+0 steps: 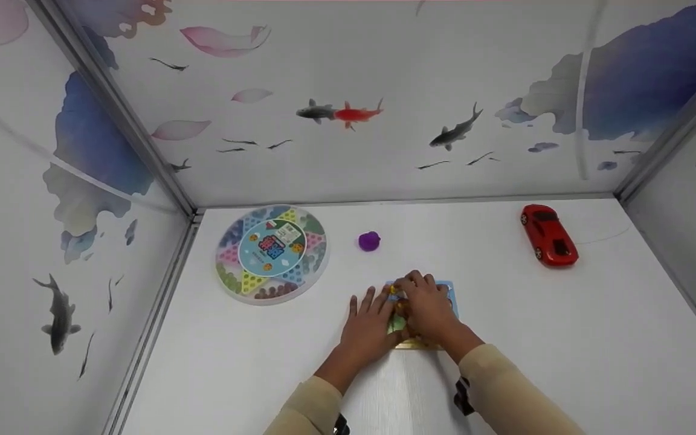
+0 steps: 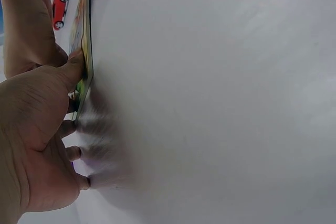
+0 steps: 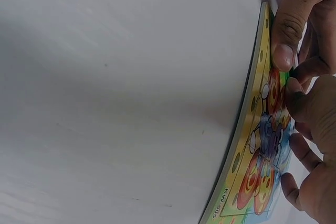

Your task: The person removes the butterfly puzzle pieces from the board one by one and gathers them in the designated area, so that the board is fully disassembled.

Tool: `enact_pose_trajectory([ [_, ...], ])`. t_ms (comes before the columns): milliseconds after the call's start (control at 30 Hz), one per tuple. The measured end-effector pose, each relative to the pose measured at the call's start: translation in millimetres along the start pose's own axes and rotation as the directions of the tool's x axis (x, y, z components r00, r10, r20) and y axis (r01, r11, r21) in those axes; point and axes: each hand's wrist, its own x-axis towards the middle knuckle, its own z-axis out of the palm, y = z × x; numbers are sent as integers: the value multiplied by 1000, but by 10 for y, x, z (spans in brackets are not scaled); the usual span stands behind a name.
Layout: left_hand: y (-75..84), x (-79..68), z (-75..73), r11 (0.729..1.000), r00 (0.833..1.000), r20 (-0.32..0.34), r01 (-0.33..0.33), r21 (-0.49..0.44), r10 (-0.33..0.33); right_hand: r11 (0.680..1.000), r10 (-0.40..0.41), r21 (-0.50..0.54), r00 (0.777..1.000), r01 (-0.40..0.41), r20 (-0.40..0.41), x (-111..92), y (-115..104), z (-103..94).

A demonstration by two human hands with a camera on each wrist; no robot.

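A thin cartoon jigsaw board [image 3: 254, 145], marked KW-805, lies flat on the table under both hands. Its yellow border and red, butterfly-like wings show in the right wrist view. My left hand [image 1: 367, 326] rests with spread fingers at the board's left side; the thumb presses the near edge, and some fingertips touch the table. Over the board, my right hand [image 1: 429, 307] bends its fingers down, with thumb and fingertips touching the picture. No loose piece is visible between them, though the palm hides much of the board from above.
Beyond the hands sits a small purple object [image 1: 369, 241]. A round, clear-edged board-game box [image 1: 272, 254] with a star pattern lies at the back left. At the back right is a red toy car [image 1: 548, 235]. Printed panels [image 1: 348, 163] wall the white table.
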Motion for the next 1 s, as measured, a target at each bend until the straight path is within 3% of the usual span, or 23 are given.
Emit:
enact_pose_trajectory([
  [367,12,0,-10,1000,1000,15,3,-31,-3,999,-4,34,1000,3,17,15,11,-8],
  [633,-1,3,6,1000,1000,8,7,-30,-7,997,-54,49,999,53,8,15,9,-10],
  [1000,-10,11,20,1000,1000,17,17,-21,-17,995,-36,93,999,33,38,43,-7,-3],
])
